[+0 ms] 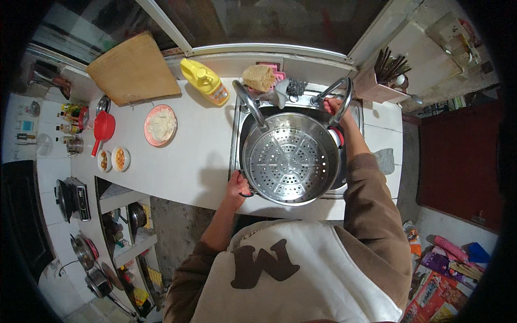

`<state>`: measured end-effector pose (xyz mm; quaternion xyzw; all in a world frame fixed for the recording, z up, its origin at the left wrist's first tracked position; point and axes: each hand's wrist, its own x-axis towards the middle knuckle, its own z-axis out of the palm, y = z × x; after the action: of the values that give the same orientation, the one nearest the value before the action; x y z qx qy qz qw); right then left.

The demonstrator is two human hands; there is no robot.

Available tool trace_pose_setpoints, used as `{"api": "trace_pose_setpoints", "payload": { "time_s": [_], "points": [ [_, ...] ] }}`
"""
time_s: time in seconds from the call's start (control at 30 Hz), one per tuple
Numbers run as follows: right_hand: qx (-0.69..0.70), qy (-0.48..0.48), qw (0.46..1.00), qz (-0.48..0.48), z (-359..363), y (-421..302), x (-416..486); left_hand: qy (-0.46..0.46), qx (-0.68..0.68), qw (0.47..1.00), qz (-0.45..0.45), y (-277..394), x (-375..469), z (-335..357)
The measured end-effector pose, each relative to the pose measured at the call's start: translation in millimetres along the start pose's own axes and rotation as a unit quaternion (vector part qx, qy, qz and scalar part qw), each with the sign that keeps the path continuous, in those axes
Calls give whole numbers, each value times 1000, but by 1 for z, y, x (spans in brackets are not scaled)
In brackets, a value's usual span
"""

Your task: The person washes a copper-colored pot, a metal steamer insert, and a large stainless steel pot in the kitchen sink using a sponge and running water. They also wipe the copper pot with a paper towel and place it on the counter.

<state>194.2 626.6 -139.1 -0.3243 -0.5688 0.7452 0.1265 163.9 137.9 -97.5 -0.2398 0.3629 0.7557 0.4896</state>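
Observation:
A stainless steel steamer pot (291, 121) with a perforated bottom rests over the sink (235, 141), tilted slightly towards me. My left hand (238, 186) grips its dark side handle (246, 194) at the lower left. Beyond the pot, my right hand (334, 107) is at the base of the right-hand tap (348, 95), fingers curled; the spout partly covers them, so what they hold is hidden. The left-hand tap (248, 99) arches over the pot's far-left rim. A red-and-white object (336, 137) shows against the pot's right side, beneath my forearm.
Behind the sink are a sponge (258, 77), a steel scourer (297, 88) and a yellow jug (205, 82). Leftward stand a plate of flour-like powder (160, 125), two small bowls (120, 158), a red ladle (104, 126) and a cutting board (133, 68). A chopstick holder (375, 87) stands right.

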Motion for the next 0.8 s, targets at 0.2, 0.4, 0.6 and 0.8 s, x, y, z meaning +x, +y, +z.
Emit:
{"api": "trace_pose_setpoints", "payload": {
  "time_s": [0.2, 0.4, 0.6, 0.8],
  "points": [
    [-510, -222, 810, -187, 82, -68, -207, -40, -13, 999, -18, 5, -9, 1],
    [-645, -363, 614, -273, 56, 5, -296, 12, 17, 999, -30, 17, -10, 20],
    [-591, -249, 689, -337, 101, -110, -250, 78, 89, 987, -108, 36, 15, -1],
    [-666, -219, 685, -195, 145, -202, -202, -68, 392, 917, 4, 28, 9, 37]
  ]
}}
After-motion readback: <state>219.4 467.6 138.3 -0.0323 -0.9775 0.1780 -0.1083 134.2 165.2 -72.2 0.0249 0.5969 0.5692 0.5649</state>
